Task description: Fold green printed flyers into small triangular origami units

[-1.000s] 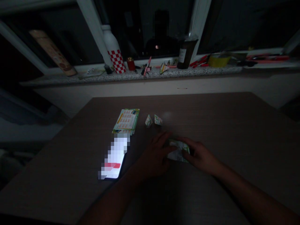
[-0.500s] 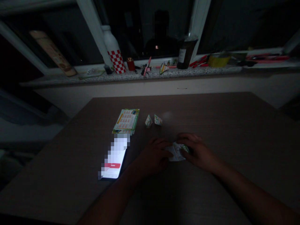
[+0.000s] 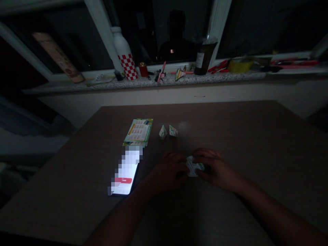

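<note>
On the brown table (image 3: 256, 136), near us on the left, lies a phone (image 3: 125, 174) with its screen lit up. To the right of it we have both hands down around a small paper (image 3: 191, 167), right of the middle. Our left hand (image 3: 167, 172) is on its left side, fingers bent and close together. Our right hand (image 3: 217, 169) is on its right side, its thumb and pointing finger apart; it is too dark for us to tell if either hand pinches. The white part we can see has a thin end pointing away from us and runs longer away from us than across. Fingers hide the sides, so we cannot tell the whole paper's long way. Past the phone is a pile of green cards (image 3: 138, 131), and beside it stand two little pointy folded papers (image 3: 173, 131). Farthest off, a checkered bottle (image 3: 128, 66) and a dark cup (image 3: 203, 59) stand on the stone sill (image 3: 143, 83).
</note>
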### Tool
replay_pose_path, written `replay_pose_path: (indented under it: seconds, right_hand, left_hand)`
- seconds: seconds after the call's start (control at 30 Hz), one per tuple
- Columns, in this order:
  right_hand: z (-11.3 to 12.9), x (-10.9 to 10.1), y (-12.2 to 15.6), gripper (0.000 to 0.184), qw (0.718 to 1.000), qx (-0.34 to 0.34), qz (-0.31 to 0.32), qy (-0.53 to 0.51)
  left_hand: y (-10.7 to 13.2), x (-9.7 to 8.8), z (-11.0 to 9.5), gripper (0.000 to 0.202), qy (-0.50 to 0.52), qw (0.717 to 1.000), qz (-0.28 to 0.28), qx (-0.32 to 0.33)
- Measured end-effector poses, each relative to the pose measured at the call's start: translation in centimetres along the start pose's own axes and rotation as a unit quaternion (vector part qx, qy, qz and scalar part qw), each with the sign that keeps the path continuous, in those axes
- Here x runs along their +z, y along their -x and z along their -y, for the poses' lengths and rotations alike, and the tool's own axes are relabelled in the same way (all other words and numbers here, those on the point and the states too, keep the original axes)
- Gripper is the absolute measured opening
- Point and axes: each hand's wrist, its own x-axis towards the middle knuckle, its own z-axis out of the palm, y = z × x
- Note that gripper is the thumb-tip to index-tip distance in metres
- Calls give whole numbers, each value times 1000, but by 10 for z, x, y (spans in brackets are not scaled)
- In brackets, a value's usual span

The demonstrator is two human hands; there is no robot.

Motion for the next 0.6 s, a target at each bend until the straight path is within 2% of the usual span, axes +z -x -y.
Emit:
replay_pose_path:
  seconds: [0.3, 0.6]
  right_hand:
    - [4, -1, -1, 34, 1000, -1, 8, -8]
    - [6, -4, -1, 32, 1000, 1, 21, -6]
  left_hand:
    - [-3, 5, 1, 17, 31, 999, -11, -23]
    - [-7, 11, -1, 20, -10, 998, -28, -58]
